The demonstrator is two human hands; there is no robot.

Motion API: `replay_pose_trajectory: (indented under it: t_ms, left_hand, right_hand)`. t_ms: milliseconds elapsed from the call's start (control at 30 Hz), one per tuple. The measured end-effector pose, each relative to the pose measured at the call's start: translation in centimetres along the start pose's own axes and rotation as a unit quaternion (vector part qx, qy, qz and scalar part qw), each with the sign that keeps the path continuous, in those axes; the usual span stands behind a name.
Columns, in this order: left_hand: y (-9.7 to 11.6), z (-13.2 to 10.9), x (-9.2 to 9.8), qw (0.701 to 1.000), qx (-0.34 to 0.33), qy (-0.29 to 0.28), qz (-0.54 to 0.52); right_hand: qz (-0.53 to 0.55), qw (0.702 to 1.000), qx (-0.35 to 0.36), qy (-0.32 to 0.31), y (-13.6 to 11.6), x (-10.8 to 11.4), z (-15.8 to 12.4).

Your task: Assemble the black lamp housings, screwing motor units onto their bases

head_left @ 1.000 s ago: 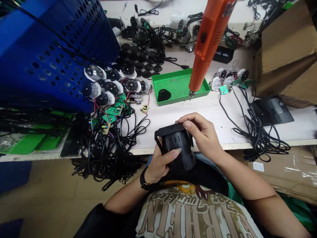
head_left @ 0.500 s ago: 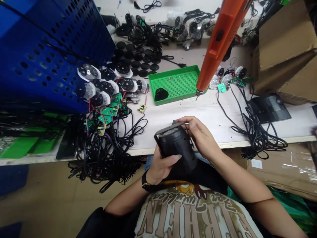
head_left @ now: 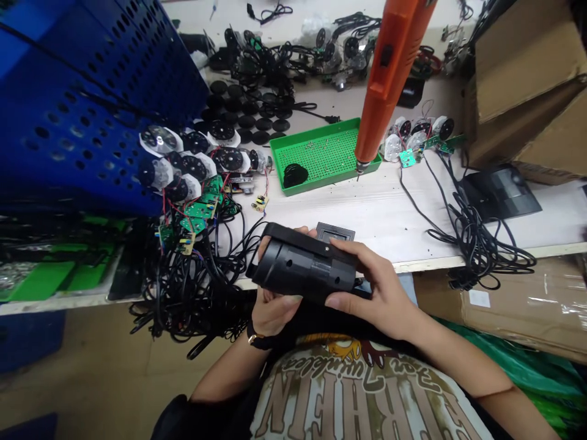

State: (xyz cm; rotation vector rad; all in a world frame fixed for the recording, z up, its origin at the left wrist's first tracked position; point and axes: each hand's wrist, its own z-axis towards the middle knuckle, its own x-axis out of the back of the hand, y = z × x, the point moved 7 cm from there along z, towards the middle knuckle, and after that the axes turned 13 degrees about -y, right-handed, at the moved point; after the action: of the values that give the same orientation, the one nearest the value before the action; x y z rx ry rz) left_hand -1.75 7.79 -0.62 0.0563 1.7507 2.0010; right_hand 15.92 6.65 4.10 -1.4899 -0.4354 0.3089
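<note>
1. Left hand (head_left: 275, 311) cradles the black cylindrical housing (head_left: 302, 266) from below, fingers curled.
2. Right hand (head_left: 378, 299) wraps its other end.
3. Housing has turned sideways, held just off the tabletop's (head_left: 389, 214) front edge.

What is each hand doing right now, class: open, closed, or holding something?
Left hand: closed, holding the black housing from below.
Right hand: closed, holding the same housing at its other end.
</note>
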Motion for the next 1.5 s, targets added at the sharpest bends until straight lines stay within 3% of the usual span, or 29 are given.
replay_pose_trajectory:
  t_ms: [100, 267, 367, 567, 667, 867, 1000, 1200, 1500]
  left_hand:
    - [2.0, 0.1, 1.1, 0.998, -0.011, -0.013, 0.056]
    - [4.0, -0.6, -0.1, 0.954, 0.018, -0.157, 0.256]
    - [3.2, -1.8, -1.5, 0.945, 0.020, -0.157, 0.285]
    - [0.8, -2.9, -4.7, 0.939, -0.028, -0.162, 0.301]
    - [0.6, -2.7, -5.5, 0.930, -0.049, -0.165, 0.326]
    - [-0.2, -3.6, -5.9, 0.923, -0.069, -0.171, 0.337]
    - [-1.3, -4.0, -6.0, 0.925, -0.045, -0.192, 0.325]
    - [-1.4, -3.6, -6.6, 0.925, -0.041, -0.219, 0.309]
    - [-2.4, -4.3, -7.0, 0.931, -0.037, -0.207, 0.298]
  right_hand:
    - [-0.049, 0.999, 0.006, -0.015, -0.7, 1.3, -0.3]
    - [-0.100, 0.991, -0.028, -0.082, 0.2, 1.4, -1.9]
    - [-0.118, 0.990, -0.038, -0.065, 1.8, 0.5, -3.7]
    - [-0.146, 0.984, 0.012, 0.106, 4.1, 0.4, -6.2]
    - [-0.145, 0.979, 0.022, 0.144, 4.5, 0.9, -6.5]
    - [-0.125, 0.983, 0.016, 0.136, 5.5, 0.7, -7.3]
    - [-0.132, 0.983, -0.025, 0.127, 6.4, 0.5, -8.4]
    - [-0.255, 0.965, -0.007, 0.061, 5.4, -0.3, -8.9]
    - [-0.342, 0.938, 0.003, 0.059, 5.5, -1.0, -8.3]
